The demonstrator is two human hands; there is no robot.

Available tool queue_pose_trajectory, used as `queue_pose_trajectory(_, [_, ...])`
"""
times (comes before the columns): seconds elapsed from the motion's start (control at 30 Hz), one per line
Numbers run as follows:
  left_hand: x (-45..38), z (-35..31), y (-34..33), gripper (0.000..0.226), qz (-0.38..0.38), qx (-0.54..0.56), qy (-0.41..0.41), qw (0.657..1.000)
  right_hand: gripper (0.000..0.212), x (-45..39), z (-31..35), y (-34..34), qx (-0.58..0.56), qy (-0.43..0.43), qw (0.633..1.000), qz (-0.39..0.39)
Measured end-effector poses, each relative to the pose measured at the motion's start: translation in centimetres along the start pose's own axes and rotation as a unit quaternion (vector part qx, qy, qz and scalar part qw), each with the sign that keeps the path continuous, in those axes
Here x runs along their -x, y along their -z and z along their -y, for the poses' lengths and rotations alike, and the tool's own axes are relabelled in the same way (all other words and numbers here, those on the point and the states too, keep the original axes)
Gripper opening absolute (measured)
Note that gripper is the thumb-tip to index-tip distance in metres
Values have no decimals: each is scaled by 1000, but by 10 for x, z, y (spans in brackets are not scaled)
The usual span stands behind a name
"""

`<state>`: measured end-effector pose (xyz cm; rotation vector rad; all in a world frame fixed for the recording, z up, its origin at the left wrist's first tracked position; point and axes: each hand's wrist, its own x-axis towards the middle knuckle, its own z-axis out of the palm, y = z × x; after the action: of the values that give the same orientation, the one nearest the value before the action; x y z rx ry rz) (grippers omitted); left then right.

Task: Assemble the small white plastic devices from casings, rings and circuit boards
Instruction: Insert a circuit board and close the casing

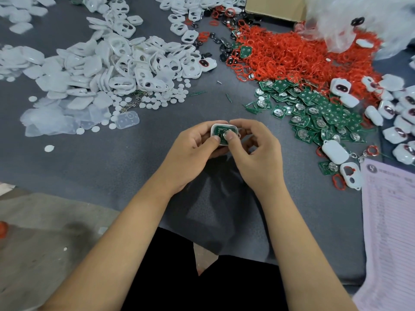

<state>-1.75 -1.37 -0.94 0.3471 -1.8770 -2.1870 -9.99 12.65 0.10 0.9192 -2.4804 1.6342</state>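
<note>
Only one casing (224,134) is held, long axis left to right, open side up with one green board (221,132) inside. Left hand (193,151) and right hand (253,149) grip it above the table (112,167), thumbs pressing; their fingers hide its underside. Heaped casings, rings (292,52) and boards (318,113) are too many to count.

One head-worn camera (wide-angle) looks forward and down; close above the grey table (157,135).
</note>
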Motion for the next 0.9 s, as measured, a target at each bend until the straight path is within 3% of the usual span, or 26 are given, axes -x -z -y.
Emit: queue_pose_trajectory(0.9, [2, -3, -2, 35, -3, -3, -6, 1000, 19, 1, 4, 1, -13, -24, 1000, 8])
